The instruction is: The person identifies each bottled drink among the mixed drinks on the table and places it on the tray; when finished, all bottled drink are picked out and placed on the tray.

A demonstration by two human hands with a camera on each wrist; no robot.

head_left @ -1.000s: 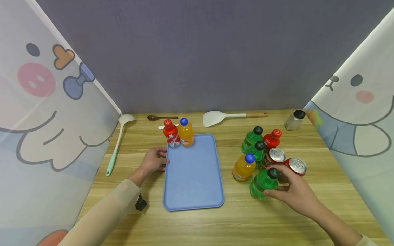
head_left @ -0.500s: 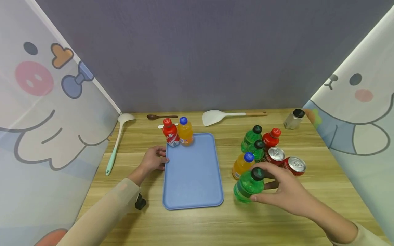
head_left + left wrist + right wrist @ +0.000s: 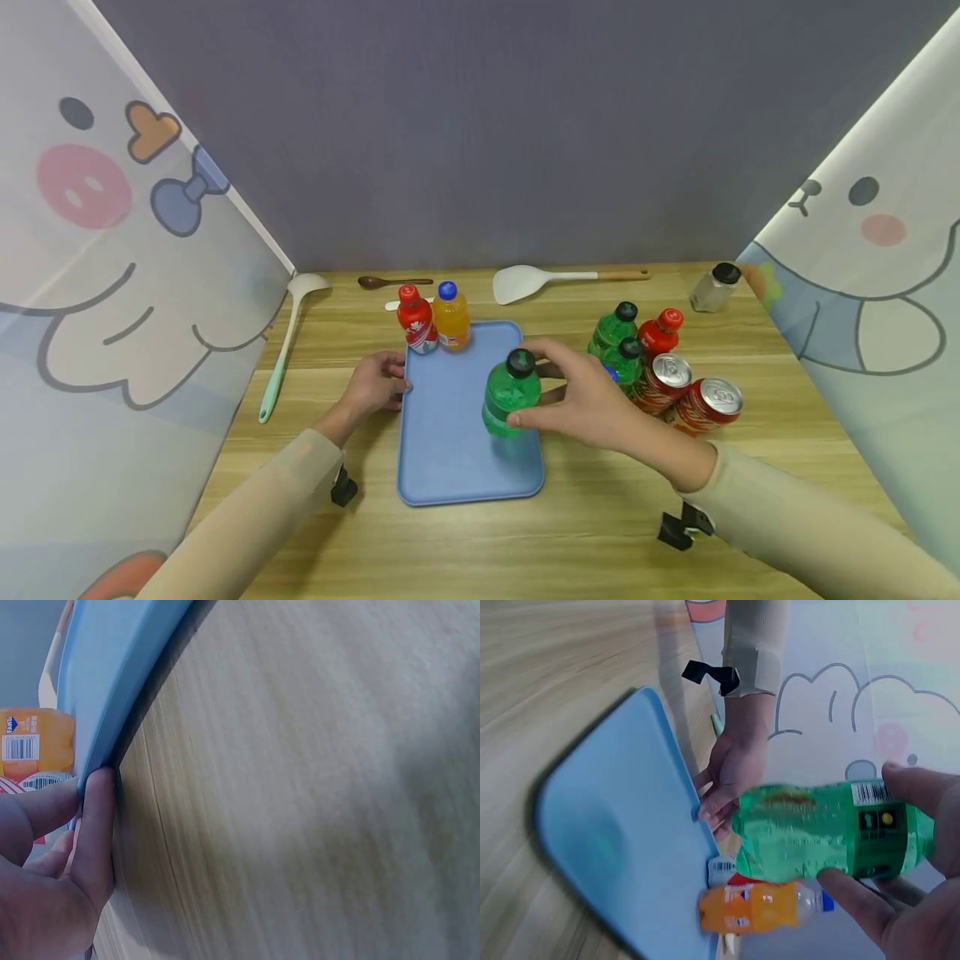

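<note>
My right hand point(image 3: 588, 396) grips a green soda bottle point(image 3: 810, 832) with a black cap, holding it above the right part of a blue tray point(image 3: 461, 450). In the right wrist view the bottle's base is apart from the tray. My left hand point(image 3: 372, 385) pinches the tray's left rim, thumb on the inner side and a finger outside, as the left wrist view shows. At the tray's far left corner stand a red bottle point(image 3: 417, 321) and an orange soda bottle point(image 3: 452, 317) with a blue cap, side by side.
Right of the tray cluster two green bottles point(image 3: 611, 329), a red bottle point(image 3: 660, 332), two red cans point(image 3: 708, 407) and a mostly hidden blue-capped bottle. A white turner point(image 3: 521, 283), brown spoon point(image 3: 382, 282) and shaker jar point(image 3: 714, 287) lie behind; a ladle point(image 3: 281, 354) lies left.
My right hand has carried the green bottle leftward from beside the cluster, up over the tray. My left hand has stayed at the tray's left rim.
</note>
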